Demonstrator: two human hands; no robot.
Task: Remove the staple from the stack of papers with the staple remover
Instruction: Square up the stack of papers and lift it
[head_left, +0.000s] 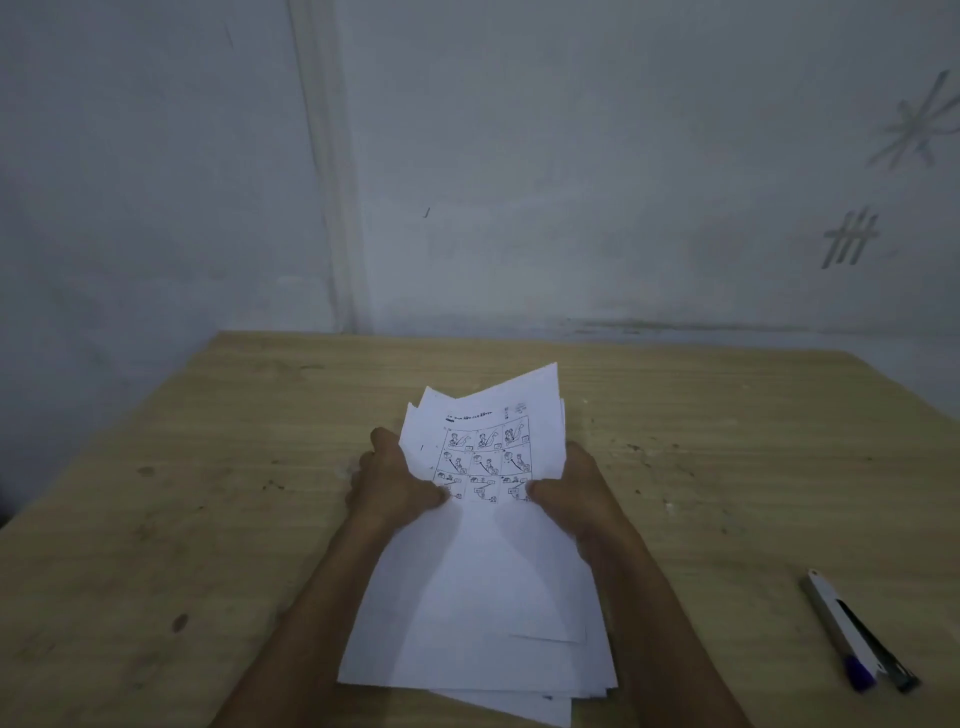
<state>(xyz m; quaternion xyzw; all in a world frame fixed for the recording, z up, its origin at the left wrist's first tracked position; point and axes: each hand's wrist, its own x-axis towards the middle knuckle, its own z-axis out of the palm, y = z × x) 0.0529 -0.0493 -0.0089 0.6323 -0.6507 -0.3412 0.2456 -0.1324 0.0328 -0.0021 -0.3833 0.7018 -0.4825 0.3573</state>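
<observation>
Head view looks down on the left hand (395, 480), which grips the left edge of the stack of papers (483, 561), thumb pressed on the top sheet and the other digits curled behind. Opposite it, the right hand (574, 499) clamps the right edge the same way, thumb on the printed face. Between the two thumbs the sheets buckle into a shallow trough. The stack's long axis runs away from the person, its far end lifted and fanned toward the wall (571, 182), its near end spread loosely low in the frame. A grid of small cartoon panels is printed on the upper half of the top page. No staple can be made out. Well to the right, on the wooden table (208, 467), lies the staple remover (852, 629), untouched, its long axis slanting from far-left to near-right.
</observation>
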